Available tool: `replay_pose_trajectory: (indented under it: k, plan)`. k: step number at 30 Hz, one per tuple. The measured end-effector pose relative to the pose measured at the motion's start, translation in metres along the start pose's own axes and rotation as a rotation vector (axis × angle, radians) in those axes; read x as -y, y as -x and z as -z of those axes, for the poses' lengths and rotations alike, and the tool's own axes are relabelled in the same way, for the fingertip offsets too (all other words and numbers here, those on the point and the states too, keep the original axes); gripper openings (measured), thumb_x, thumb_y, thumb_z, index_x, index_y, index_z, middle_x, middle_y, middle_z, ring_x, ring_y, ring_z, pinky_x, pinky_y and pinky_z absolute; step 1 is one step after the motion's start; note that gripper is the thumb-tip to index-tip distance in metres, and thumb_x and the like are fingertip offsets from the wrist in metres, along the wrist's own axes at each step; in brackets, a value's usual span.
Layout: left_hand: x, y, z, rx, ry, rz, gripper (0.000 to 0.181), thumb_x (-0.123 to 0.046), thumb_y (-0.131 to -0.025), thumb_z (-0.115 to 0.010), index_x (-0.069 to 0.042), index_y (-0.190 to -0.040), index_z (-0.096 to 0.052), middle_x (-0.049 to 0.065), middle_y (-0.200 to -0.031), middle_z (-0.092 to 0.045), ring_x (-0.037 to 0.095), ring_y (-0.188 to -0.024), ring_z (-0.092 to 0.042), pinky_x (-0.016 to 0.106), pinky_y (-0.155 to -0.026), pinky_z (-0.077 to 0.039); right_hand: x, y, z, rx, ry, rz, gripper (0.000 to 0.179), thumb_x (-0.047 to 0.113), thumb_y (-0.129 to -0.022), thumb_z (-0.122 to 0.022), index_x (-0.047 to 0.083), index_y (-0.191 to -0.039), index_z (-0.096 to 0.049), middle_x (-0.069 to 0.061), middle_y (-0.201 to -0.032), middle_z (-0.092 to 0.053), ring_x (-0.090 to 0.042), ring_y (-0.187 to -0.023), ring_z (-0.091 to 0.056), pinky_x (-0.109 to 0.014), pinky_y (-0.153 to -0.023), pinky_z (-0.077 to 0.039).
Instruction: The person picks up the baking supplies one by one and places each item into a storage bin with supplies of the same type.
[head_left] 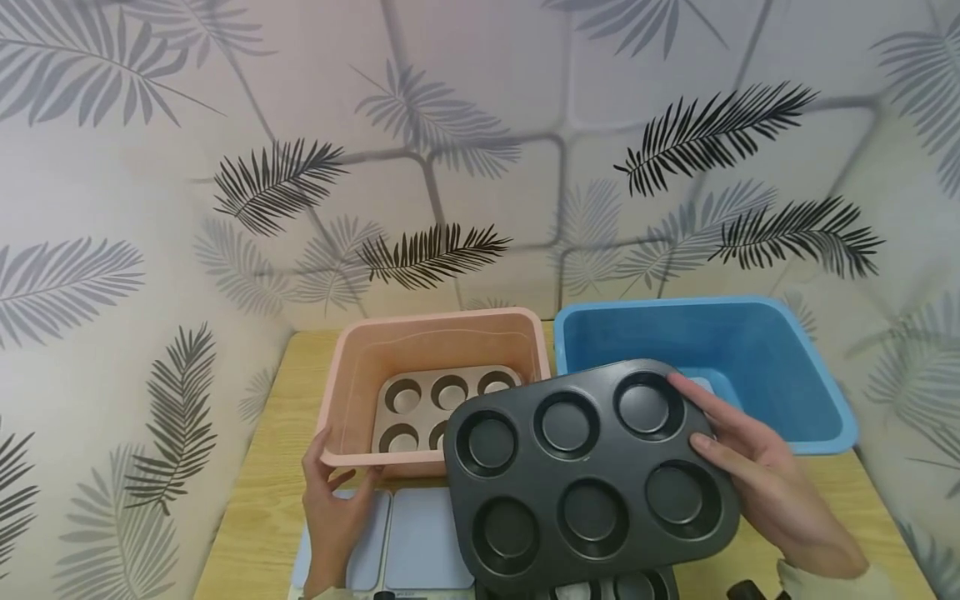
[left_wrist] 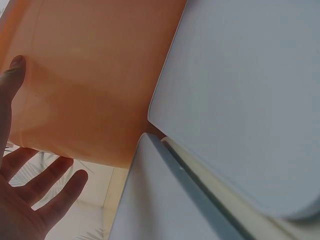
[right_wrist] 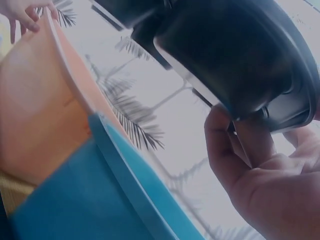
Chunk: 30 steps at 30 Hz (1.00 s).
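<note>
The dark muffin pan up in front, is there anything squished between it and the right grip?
Nothing visible is in between: the right grip holds the dark muffin pan directly at its edge.

pink bin (head_left: 442,343): corner hidden | beige pan (head_left: 427,412): part-hidden | lower pan (head_left: 606,590): cut off

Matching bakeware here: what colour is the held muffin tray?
The muffin tray: dark grey; head view.
</note>
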<state>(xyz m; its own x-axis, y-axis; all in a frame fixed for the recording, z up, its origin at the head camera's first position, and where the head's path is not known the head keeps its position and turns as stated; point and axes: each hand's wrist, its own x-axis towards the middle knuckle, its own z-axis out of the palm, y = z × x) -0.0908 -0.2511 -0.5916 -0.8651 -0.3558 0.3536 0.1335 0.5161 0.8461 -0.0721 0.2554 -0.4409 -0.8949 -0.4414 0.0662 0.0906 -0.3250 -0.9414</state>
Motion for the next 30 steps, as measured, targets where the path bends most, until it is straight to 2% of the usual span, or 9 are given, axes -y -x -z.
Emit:
replay_pose_trajectory:
  k: [5,11,13,15,16,20,22,26,30]
  plan:
    - [-0.002,0.000,0.000,-0.003,0.011,-0.001,0.098,-0.002,-0.084,-0.093,-0.019,-0.166,-0.042,0.025,-0.149,-0.065,0.010,-0.116,-0.068,0.007,-0.088,-0.055,0.001,-0.015,-0.012,-0.040,0.049,-0.019,0.068,-0.004,-0.116,-0.036,0.018,-0.177,-0.017,0.002,-0.178,-0.033,-0.014,-0.145,-0.062,-0.037,-0.108,-0.062]
    - [-0.003,0.000,-0.001,-0.007,0.009,-0.005,0.098,-0.003,-0.084,-0.093,-0.018,-0.166,-0.042,0.025,-0.148,-0.066,0.003,-0.115,-0.067,0.007,-0.088,-0.054,-0.001,-0.035,-0.021,0.010,0.024,0.029,0.074,-0.009,-0.113,-0.039,0.017,-0.177,-0.015,-0.005,-0.182,-0.023,-0.017,-0.149,-0.059,-0.035,-0.110,-0.060]
    - [-0.003,0.000,0.000,-0.008,0.004,-0.003,0.098,-0.003,-0.084,-0.093,-0.018,-0.166,-0.042,0.025,-0.148,-0.066,0.002,-0.116,-0.067,0.007,-0.088,-0.055,-0.003,-0.041,-0.024,0.015,0.015,0.045,0.076,-0.011,-0.111,-0.041,0.016,-0.177,-0.015,-0.006,-0.184,-0.015,-0.014,-0.145,-0.062,-0.032,-0.110,-0.060]
    - [-0.004,0.000,0.000,-0.010,-0.002,-0.002,0.098,-0.003,-0.084,-0.093,-0.019,-0.166,-0.041,0.024,-0.148,-0.066,0.003,-0.116,-0.067,0.007,-0.088,-0.054,-0.005,-0.049,-0.026,0.013,0.016,0.060,0.078,-0.012,-0.110,-0.043,0.016,-0.177,-0.016,-0.008,-0.185,-0.011,-0.009,-0.131,-0.070,-0.028,-0.109,-0.059]
    - [-0.004,0.001,0.000,-0.011,0.001,-0.001,0.098,-0.003,-0.084,-0.093,-0.019,-0.166,-0.042,0.024,-0.148,-0.066,0.004,-0.116,-0.067,0.007,-0.088,-0.054,-0.005,-0.053,-0.028,0.009,0.021,0.062,0.078,-0.012,-0.110,-0.044,0.016,-0.177,-0.016,-0.008,-0.185,-0.010,-0.007,-0.131,-0.069,-0.026,-0.110,-0.058]
    - [-0.004,0.001,-0.002,-0.013,0.020,-0.007,0.098,-0.001,-0.083,-0.093,-0.019,-0.165,-0.043,0.022,-0.146,-0.068,0.007,-0.117,-0.066,0.008,-0.088,-0.054,-0.006,-0.069,-0.030,-0.015,0.045,0.044,0.076,-0.006,-0.111,-0.048,0.020,-0.177,-0.019,-0.010,-0.183,-0.015,-0.006,-0.138,-0.064,-0.025,-0.112,-0.056]
    - [-0.003,0.001,-0.003,-0.010,0.022,-0.014,0.098,-0.001,-0.083,-0.093,-0.017,-0.165,-0.043,0.022,-0.146,-0.068,0.006,-0.118,-0.065,0.009,-0.088,-0.054,-0.005,-0.078,-0.031,-0.028,0.044,0.017,0.076,-0.002,-0.112,-0.050,0.023,-0.177,-0.020,-0.008,-0.181,-0.021,-0.007,-0.147,-0.056,-0.026,-0.112,-0.056]
    - [-0.001,0.000,-0.003,0.003,0.015,-0.025,0.098,-0.003,-0.083,-0.094,-0.018,-0.166,-0.043,0.019,-0.152,-0.065,0.003,-0.120,-0.064,0.011,-0.088,-0.055,-0.004,-0.097,-0.029,-0.052,0.025,-0.029,0.076,0.001,-0.112,-0.053,0.026,-0.177,-0.021,-0.008,-0.176,-0.031,-0.008,-0.140,-0.063,-0.028,-0.108,-0.059]
    - [0.001,-0.001,0.000,-0.022,0.019,-0.035,0.099,-0.001,-0.081,-0.094,-0.017,-0.165,-0.044,0.022,-0.150,-0.066,0.005,-0.117,-0.065,0.011,-0.088,-0.056,-0.009,-0.121,-0.031,-0.065,0.012,-0.055,0.077,0.001,-0.111,-0.056,0.026,-0.177,-0.022,-0.010,-0.171,-0.040,-0.009,-0.132,-0.069,-0.030,-0.105,-0.061]
